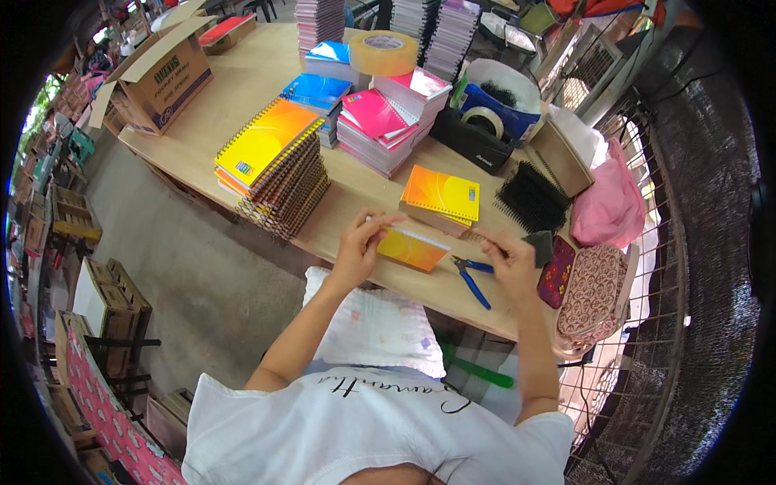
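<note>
My left hand (362, 244) grips the left end of a small yellow-orange notebook (414, 250), whose pale punched edge faces away from me. My right hand (509, 259) is raised off the notebook's right end, fingers pinched together; what they hold, if anything, is too small to make out. Between the notebook and my right hand, blue-handled pliers (474, 284) lie on the table. Just beyond is a stack of yellow-orange covers and pages (440, 196). To the right of that stack lies a pile of black wire coils (532, 197).
Spiral-bound yellow notebooks (272, 162) are stacked at left, with pink (388, 121) and blue (318, 90) stacks behind. A black tape dispenser (471, 139), blue bucket (503, 89), pink bag (608, 198) and patterned pouch (594, 295) line the right. A cardboard box (162, 81) stands far left.
</note>
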Available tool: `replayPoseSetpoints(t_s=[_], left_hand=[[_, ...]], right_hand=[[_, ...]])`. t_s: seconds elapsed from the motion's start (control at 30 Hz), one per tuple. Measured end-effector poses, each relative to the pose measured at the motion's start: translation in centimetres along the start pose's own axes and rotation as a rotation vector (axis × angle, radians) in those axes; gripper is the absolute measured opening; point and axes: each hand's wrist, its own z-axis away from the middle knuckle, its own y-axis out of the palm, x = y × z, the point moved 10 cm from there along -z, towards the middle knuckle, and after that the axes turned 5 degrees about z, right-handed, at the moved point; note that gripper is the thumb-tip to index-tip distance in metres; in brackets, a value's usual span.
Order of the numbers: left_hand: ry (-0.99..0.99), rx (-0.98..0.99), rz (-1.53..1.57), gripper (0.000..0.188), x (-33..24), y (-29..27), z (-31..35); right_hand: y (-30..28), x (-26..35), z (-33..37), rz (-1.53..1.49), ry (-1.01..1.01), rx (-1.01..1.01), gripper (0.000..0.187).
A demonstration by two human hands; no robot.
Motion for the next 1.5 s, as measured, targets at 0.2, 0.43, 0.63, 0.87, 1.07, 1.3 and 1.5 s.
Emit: replayPoseSetpoints(t_s=[0.2, 0.43, 0.63, 0.87, 1.07, 1.3, 1.5], left_hand=[[0.035, -0.132, 0.001, 0.015, 2.6, 0.8, 2.0], [0.010, -0.148, -0.009, 0.018, 3.0, 1.0, 2.2], [0.027, -0.153, -0.021, 0.017, 2.5, 1.0, 2.5], [0.024, -0.138, 0.002, 0.018, 2.7, 1.2, 2.6], [0.035, -0.112, -0.010, 0.018, 2.4, 1.4, 2.6], [0.094, -0.112, -0.047, 0.034, 2.4, 1.1, 3.1], [0.045, -0.029, -0.027, 0.047, 3.2, 2.0, 1.9]], right_hand=[[4.3, -1.5, 2.6, -0.090, 0.111, -0.040, 0.020], [4.4, 0.8, 2.2, -0.158, -0.019, 0.028, 0.014], [5.5, 1.7, 2.3, -0.010, -0.044, 0.206, 0.012], [5.2, 3.1, 2.3, 0.103, -0.151, 0.128, 0.021], [7.0, 2.4, 2.4, 0.170, -0.158, 0.237, 0.025], [-3.1, -6.5, 2.2, 1.027, 0.198, -0.176, 0.058], [-2.2, -5.2, 1.4, 0.080, 0.150, 0.087, 0.043]])
